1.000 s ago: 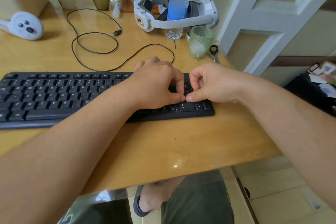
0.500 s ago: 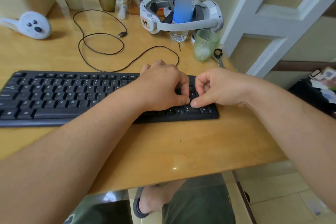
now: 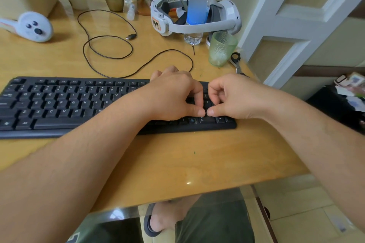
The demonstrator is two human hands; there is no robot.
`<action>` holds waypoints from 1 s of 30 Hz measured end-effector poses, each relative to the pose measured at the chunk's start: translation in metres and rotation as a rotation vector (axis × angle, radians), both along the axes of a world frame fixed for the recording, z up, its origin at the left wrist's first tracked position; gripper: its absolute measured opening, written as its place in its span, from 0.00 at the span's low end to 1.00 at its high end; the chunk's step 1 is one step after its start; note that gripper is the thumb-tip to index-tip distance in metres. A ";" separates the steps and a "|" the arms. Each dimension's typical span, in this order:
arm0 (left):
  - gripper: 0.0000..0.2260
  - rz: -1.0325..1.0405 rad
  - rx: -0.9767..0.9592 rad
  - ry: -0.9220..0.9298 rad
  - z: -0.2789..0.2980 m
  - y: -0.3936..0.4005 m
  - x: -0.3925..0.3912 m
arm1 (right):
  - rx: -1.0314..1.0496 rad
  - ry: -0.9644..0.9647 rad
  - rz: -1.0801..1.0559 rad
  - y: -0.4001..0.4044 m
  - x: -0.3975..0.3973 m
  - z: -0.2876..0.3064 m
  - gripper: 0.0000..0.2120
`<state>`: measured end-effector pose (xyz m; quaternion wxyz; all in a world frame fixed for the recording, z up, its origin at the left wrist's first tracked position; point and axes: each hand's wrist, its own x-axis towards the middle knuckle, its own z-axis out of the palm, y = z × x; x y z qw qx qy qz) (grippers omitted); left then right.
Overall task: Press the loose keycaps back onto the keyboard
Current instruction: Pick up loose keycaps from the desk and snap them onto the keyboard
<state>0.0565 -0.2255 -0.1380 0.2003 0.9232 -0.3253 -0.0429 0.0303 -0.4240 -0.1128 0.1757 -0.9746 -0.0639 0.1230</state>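
A black keyboard lies across the middle left of the wooden desk. Both hands work at its right end, over the number pad: the left hand and right hand have fingers curled, thumb tips almost touching on the keys. I cannot tell whether either pinches a keycap. Near them, keys read "Ins" and "Del". Upper centre, a white headset carries a tag marked "149".

Black keyboard (white legends), dimpled green cup.
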 end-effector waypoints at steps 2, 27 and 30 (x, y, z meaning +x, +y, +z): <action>0.11 0.029 -0.006 -0.013 0.001 -0.002 -0.002 | -0.027 -0.021 -0.001 0.002 -0.001 0.001 0.14; 0.06 0.125 -0.169 0.094 0.006 0.011 0.013 | 0.574 0.041 -0.255 -0.026 0.004 -0.022 0.11; 0.05 0.129 -0.159 0.068 0.003 0.005 0.011 | 0.477 0.038 -0.182 -0.022 -0.001 -0.020 0.12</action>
